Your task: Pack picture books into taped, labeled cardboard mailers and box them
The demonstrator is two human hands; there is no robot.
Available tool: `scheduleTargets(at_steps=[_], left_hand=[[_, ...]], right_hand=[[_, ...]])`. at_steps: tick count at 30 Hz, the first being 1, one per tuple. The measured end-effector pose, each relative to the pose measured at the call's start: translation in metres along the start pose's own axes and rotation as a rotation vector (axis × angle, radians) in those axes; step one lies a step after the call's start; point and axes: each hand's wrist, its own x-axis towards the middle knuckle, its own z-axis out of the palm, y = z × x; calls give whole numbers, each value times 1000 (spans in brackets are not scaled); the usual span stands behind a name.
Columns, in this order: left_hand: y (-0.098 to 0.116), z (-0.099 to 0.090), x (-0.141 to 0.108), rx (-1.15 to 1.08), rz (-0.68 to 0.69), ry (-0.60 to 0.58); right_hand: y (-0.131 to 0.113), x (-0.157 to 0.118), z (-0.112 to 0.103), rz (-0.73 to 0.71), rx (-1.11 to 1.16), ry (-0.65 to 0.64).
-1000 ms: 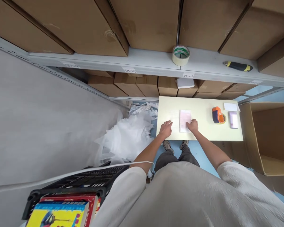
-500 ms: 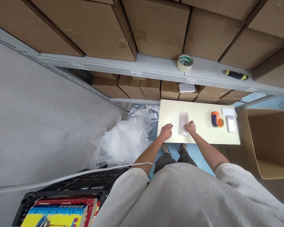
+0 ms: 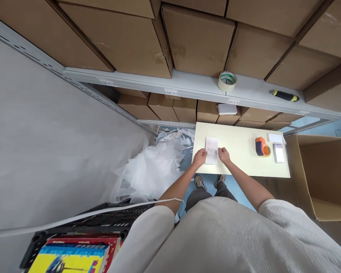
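Observation:
A flat, whitish rectangular packet (image 3: 211,151) with a faint pink tint lies at the left part of the cream tabletop (image 3: 238,159). My left hand (image 3: 199,157) is closed at its left edge, fingertips touching it. On the opposite edge, my right hand (image 3: 224,155) pinches the packet with curled fingers. What is inside the packet cannot be made out.
An orange and dark-blue tape dispenser (image 3: 262,147) rests on the table's right side, near a small white card (image 3: 275,137). Crumpled white wrapping (image 3: 153,163) heaps on the floor at left. An open carton (image 3: 324,174) stands right. The shelf holds a tape roll (image 3: 227,81) and cutter (image 3: 284,95).
The packet has shifted left across the table with my right hand. My left hand, lying flat on the tabletop before, has closed on the packet's left edge. The view has tilted slightly.

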Motion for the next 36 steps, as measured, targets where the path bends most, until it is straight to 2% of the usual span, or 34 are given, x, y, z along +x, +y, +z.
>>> scheduleTargets(at_steps=[3, 7, 12, 19, 25, 28, 32, 36], left_hand=[[-6, 4, 2, 66, -20, -37], [-11, 9, 4, 130, -35, 28], [-15, 15, 0, 77, -31, -60], [-18, 9, 0, 72, -1, -32], [-12, -8, 6, 169, 128, 86], [-8, -18, 13, 221, 146, 118], [-6, -28, 25, 263, 128, 73], [-8, -30, 30, 314, 61, -6]], right_hand=[[6, 1, 4, 67, -63, -21], [8, 2, 8, 114, -98, -9], [7, 8, 14, 171, -42, 12], [2, 17, 22, 152, 92, -25], [-29, 53, 27, 92, 212, -38], [-51, 77, 34, 84, 254, -31], [-73, 100, 45, 96, 238, -41], [-82, 111, 52, 111, 132, -20]])
